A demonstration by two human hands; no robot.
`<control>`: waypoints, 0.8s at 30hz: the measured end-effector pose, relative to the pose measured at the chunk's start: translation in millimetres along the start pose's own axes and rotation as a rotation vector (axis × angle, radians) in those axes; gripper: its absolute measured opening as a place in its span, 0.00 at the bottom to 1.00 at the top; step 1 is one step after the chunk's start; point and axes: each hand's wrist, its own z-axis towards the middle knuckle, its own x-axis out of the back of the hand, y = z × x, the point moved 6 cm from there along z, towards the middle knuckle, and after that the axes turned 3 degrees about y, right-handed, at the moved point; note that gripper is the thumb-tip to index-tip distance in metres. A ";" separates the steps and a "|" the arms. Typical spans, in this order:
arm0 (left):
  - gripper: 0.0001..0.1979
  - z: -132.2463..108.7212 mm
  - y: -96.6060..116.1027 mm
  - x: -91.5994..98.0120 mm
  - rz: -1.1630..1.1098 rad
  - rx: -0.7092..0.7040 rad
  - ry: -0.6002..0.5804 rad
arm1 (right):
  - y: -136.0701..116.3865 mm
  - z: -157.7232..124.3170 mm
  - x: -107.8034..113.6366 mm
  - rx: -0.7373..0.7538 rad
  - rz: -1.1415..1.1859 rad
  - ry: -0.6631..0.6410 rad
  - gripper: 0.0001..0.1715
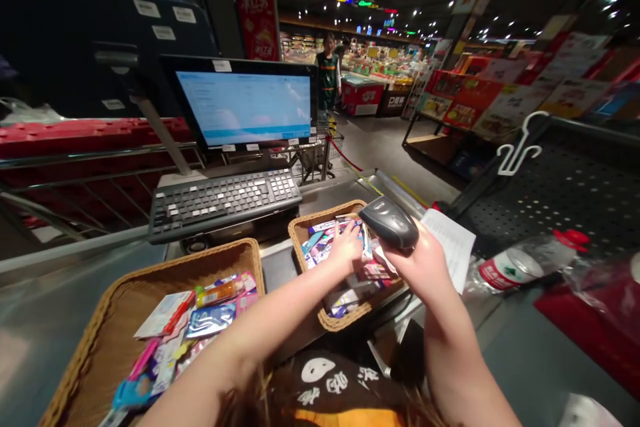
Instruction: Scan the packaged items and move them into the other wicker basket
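My right hand [420,257] is wrapped round a dark grey barcode scanner [389,219], held above the right side of a small wicker basket [295,230]. Down in that basket, my left hand [349,247] lies over small packets [320,238] with its fingers apart. The packets are mostly white, blue and purple, and my hand and forearm cover part of them. To the left stands a larger wicker basket [95,327]. It holds a blue packet [211,320], a red and white packet [167,313] and other small packaged goods, partly behind my left forearm.
A keyboard [225,199] and a lit monitor [247,107] stand beyond the baskets. Right of the scanner are a paper sheet [453,240], a clear bottle with a red cap [530,263] and a black perforated panel [560,180]. A person [327,77] stands in the background.
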 end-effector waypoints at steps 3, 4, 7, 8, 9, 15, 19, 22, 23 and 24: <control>0.17 15.0 7.5 -20.4 0.025 0.019 -0.039 | 10.1 4.4 3.4 -0.010 -0.010 0.009 0.15; 0.15 18.5 8.3 -25.5 0.034 0.025 -0.055 | 12.6 5.8 3.5 -0.009 -0.016 0.005 0.15; 0.11 25.3 5.7 -36.1 0.054 0.042 -0.109 | 19.3 9.2 3.6 -0.012 -0.025 -0.004 0.14; 0.11 26.0 3.0 -38.2 0.060 0.049 -0.125 | 21.3 10.3 3.9 -0.016 -0.022 -0.002 0.14; 0.10 25.7 -0.5 -39.7 0.066 0.056 -0.141 | 23.0 11.2 4.4 -0.019 -0.017 0.002 0.14; 0.14 13.5 -17.9 -38.1 0.080 0.063 -0.157 | 27.5 15.9 5.0 -0.022 0.014 0.015 0.16; 0.12 7.8 -20.1 -30.1 0.076 0.031 -0.144 | 25.1 18.2 2.6 -0.020 0.005 0.004 0.16; 0.11 1.8 -28.9 -16.5 0.080 0.022 -0.123 | 23.7 18.6 1.0 -0.021 0.010 -0.003 0.18; 0.10 -1.5 -33.8 -10.3 0.083 0.020 -0.115 | 23.6 18.4 0.2 -0.024 0.009 -0.006 0.18; 0.10 -5.5 -39.3 -3.2 0.086 0.018 -0.106 | 23.5 18.0 -0.7 -0.030 0.005 -0.007 0.18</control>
